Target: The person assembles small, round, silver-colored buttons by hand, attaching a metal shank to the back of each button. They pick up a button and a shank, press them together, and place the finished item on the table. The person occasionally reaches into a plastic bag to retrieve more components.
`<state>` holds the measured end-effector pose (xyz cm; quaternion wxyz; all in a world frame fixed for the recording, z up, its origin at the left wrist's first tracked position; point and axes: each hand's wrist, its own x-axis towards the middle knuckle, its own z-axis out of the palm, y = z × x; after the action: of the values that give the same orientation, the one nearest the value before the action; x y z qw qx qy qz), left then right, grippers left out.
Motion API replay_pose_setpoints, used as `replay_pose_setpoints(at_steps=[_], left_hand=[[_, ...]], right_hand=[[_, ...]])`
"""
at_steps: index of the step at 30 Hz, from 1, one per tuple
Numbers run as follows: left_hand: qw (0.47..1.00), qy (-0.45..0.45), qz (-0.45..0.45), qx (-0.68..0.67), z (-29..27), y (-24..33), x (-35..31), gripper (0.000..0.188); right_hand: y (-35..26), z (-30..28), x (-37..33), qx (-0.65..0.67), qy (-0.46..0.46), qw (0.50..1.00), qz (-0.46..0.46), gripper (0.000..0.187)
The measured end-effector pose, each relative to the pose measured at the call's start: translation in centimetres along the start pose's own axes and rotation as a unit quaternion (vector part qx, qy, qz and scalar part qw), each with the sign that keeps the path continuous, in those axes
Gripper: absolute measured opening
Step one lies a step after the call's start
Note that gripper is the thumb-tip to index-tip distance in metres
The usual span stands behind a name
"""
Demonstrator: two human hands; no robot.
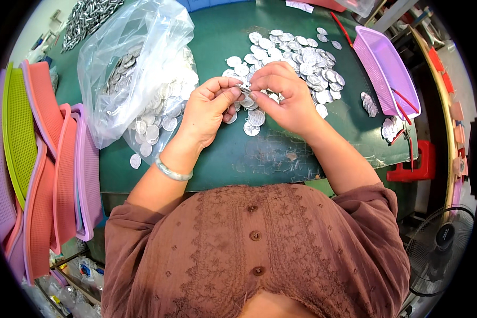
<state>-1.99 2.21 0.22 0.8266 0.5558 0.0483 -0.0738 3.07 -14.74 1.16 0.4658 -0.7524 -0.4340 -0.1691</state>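
My left hand [209, 108], with a pale bangle on its wrist, pinches a small silver metal piece [244, 88] between thumb and fingers. My right hand [287, 98] meets it there, thumb and forefinger closed on the same piece. It looks like one of the round silver medals, but the fingertips hide most of it. A heap of such medals [315, 66], some with small loops, spreads on the green table just beyond both hands. Several lie under the fingers, with one medal [251, 129] nearest me. Left of my left hand, a clear plastic bag [159, 32] lies open with more medals [167, 98] inside.
At the right edge of the table [217, 164] a purple basket [389, 63] stands near red-handled pliers [403, 132] and small medal stacks [369, 105]. Stacked coloured baskets [42, 169] crowd the left. A red stool [416, 164] and a fan [441, 249] are at right.
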Motion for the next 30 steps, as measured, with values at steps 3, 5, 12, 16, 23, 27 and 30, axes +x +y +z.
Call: replay_pose_setpoints(at_steps=[3, 5, 12, 16, 23, 27, 30], left_hand=[[1.0, -0.006, 0.01, 0.003, 0.02, 0.09, -0.03, 0.015], [1.0, -0.005, 0.013, 0.004, 0.12, 0.06, -0.06, 0.015], [1.0, -0.011, 0.027, 0.003, 0.07, 0.06, -0.13, 0.018], [0.999, -0.012, 0.026, 0.017, 0.34, 0.27, -0.3, 0.023], [0.999, -0.026, 0.041, 0.011, 0.21, 0.14, -0.22, 0.028], [0.999, -0.022, 0.036, 0.01, 0.25, 0.14, -0.22, 0.03], [0.999, -0.024, 0.044, 0.017, 0.3, 0.09, -0.26, 0.031]], right_hand=[[-0.28, 0.0, 0.08, -0.022, 0.004, 1.0, -0.015, 0.012], [-0.35, -0.03, 0.07, -0.034, 0.006, 0.999, -0.022, 0.012], [-0.53, 0.04, 0.13, -0.034, 0.011, 0.999, -0.031, 0.014], [-0.4, 0.1, 0.04, -0.029, 0.009, 0.999, -0.026, 0.014], [-0.37, 0.12, 0.04, -0.037, -0.005, 0.999, -0.03, 0.016], [-0.38, 0.3, -0.03, -0.031, 0.002, 0.999, -0.028, 0.015], [-0.29, 0.43, -0.12, -0.027, 0.004, 0.999, -0.024, 0.015]])
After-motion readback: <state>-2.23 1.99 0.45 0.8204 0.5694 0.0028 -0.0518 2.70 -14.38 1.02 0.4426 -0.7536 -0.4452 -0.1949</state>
